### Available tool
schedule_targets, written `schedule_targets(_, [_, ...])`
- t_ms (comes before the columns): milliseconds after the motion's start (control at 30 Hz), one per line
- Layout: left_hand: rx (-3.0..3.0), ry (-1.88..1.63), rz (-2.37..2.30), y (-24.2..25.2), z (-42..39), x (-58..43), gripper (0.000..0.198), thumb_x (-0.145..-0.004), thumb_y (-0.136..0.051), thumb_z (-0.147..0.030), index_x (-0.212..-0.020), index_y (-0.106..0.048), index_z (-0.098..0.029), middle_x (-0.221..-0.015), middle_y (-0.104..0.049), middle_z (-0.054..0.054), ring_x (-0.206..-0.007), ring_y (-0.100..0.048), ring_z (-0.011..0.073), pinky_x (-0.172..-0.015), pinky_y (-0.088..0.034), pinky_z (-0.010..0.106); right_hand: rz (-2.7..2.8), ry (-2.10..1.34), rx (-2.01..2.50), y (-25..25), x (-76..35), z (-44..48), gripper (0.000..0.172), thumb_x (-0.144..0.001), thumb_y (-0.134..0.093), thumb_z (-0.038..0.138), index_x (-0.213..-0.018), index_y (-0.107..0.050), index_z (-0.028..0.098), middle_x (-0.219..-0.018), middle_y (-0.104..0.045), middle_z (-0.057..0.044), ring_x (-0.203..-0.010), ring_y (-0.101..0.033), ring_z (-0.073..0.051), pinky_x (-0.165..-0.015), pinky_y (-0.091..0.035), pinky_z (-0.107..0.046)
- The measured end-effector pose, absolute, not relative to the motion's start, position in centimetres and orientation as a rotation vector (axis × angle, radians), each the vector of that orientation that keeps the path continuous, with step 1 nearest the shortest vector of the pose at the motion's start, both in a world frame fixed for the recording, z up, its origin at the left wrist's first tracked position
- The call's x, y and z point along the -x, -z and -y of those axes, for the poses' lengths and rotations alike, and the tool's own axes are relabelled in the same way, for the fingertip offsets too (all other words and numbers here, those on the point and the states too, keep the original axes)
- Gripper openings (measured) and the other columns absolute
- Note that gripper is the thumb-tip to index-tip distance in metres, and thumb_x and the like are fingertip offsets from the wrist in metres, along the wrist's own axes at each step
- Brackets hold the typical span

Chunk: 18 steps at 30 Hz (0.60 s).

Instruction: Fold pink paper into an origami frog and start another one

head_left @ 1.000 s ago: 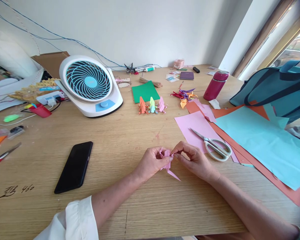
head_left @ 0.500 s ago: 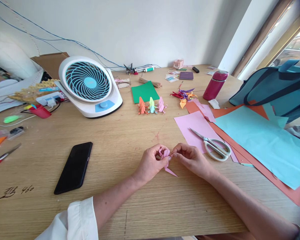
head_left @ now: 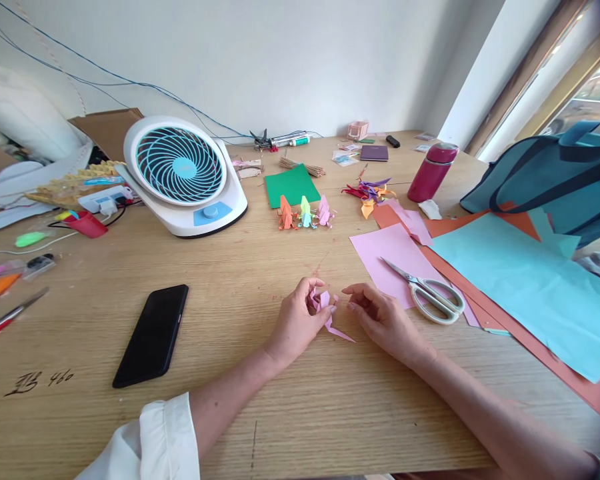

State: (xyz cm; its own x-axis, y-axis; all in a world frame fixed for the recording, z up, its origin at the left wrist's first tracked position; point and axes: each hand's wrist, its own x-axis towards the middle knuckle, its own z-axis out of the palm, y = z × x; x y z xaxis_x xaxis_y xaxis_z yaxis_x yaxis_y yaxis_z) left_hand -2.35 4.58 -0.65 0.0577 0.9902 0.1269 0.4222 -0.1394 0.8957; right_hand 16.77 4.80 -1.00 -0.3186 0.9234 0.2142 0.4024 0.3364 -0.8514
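Observation:
My left hand (head_left: 303, 319) pinches a small pink origami figure (head_left: 325, 301) between thumb and fingers, just above the table. A long pointed strip of the figure sticks out toward the lower right. Just to the right, my right hand (head_left: 384, 321) is apart from the figure, its thumb and forefinger separated with nothing between them. Three finished-looking origami figures stand in a row beyond my hands: an orange one (head_left: 287, 215), a green one (head_left: 306, 215) and a pink one (head_left: 325, 213). White-handled scissors (head_left: 433, 297) lie on a pink paper sheet (head_left: 380, 250) to the right.
A black phone (head_left: 153, 337) lies at left, with a white fan (head_left: 235, 212) behind it. Light blue paper (head_left: 535, 287) covers orange sheets at right. Farther back are a green sheet (head_left: 291, 185), a red bottle (head_left: 433, 173), coloured paper pieces (head_left: 367, 190) and a teal bag (head_left: 545, 177).
My right hand has let go of the pink origami figure and drawn slightly right, its fingers parting. The left hand still holds the figure, now turned a little.

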Motion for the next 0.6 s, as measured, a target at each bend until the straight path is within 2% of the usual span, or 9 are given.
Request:
schedule_targets(100, [-1.713, -1.060, -1.474, 1.1, -4.8, 2.9, 0.043, -0.076, -0.076, -0.023, -0.113, -0.054, -0.020, -0.096, -0.065, 0.001, -0.073, -0.061, 0.0111, -0.066, -0.050, 0.023, 1.920, -0.834, 1.161, 0.9, -16.8, -4.8, 0.019, -0.092, -0.049, 0.021, -0.109, -0.060, 0.020, -0.085, -0.062, -0.003, -0.072, -0.058, -0.015, -0.065, -0.047, -0.028])
schedule_targets(233, [-1.868, -1.067, -1.441, 1.4, -5.0, 4.0, 0.033, -0.085, -0.064, -0.017, -0.117, -0.056, -0.021, -0.120, -0.060, 0.009, -0.098, -0.064, 0.0167, -0.071, -0.055, 0.025, 1.962, -0.767, 1.149, 0.7, -16.8, -4.7, 0.019, -0.092, -0.048, 0.019, -0.107, -0.060, 0.020, -0.087, -0.063, -0.004, -0.073, -0.060, -0.016, -0.066, -0.049, -0.029])
schedule_targets(300, [-1.993, -1.030, -1.448, 1.2, -5.1, 4.8, 0.033, -0.087, -0.054, -0.007, -0.117, -0.058, -0.021, -0.119, -0.063, 0.008, -0.106, -0.062, 0.0187, -0.080, -0.055, 0.029, 1.977, -0.760, 1.138, 0.6, -16.9, -4.6, 0.019, -0.092, -0.048, 0.017, -0.106, -0.060, 0.020, -0.089, -0.063, -0.004, -0.075, -0.061, -0.016, -0.068, -0.050, -0.029])
schedule_targets(400, [-2.077, -0.942, -1.487, 0.7, -5.2, 6.0, 0.033, -0.084, -0.049, 0.001, -0.105, -0.064, -0.021, -0.106, -0.069, 0.005, -0.102, -0.064, 0.0187, -0.087, -0.052, 0.034, 1.997, -0.767, 1.132, 0.5, -16.9, -4.4, 0.020, -0.091, -0.048, 0.015, -0.106, -0.060, 0.020, -0.091, -0.062, -0.005, -0.076, -0.062, -0.016, -0.068, -0.050, -0.029])
schedule_targets(500, [-2.072, -0.904, -1.490, 0.4, -5.4, 6.9, 0.030, -0.083, -0.049, 0.001, -0.096, -0.067, -0.021, -0.100, -0.070, 0.003, -0.095, -0.065, 0.0169, -0.086, -0.052, 0.032, 2.014, -0.767, 1.132, 0.5, -16.9, -4.4, 0.021, -0.090, -0.048, 0.014, -0.105, -0.061, 0.020, -0.091, -0.062, -0.005, -0.075, -0.062, -0.016, -0.067, -0.050, -0.028])
schedule_targets(600, [-2.049, -0.883, -1.485, 0.5, -5.5, 7.3, 0.027, -0.083, -0.052, -0.002, -0.096, -0.067, -0.020, -0.098, -0.069, 0.003, -0.091, -0.064, 0.0160, -0.081, -0.052, 0.030, 2.035, -0.754, 1.121, 0.6, -16.9, -4.4, 0.021, -0.090, -0.049, 0.013, -0.105, -0.061, 0.020, -0.090, -0.062, -0.005, -0.074, -0.062, -0.015, -0.065, -0.049, -0.028])
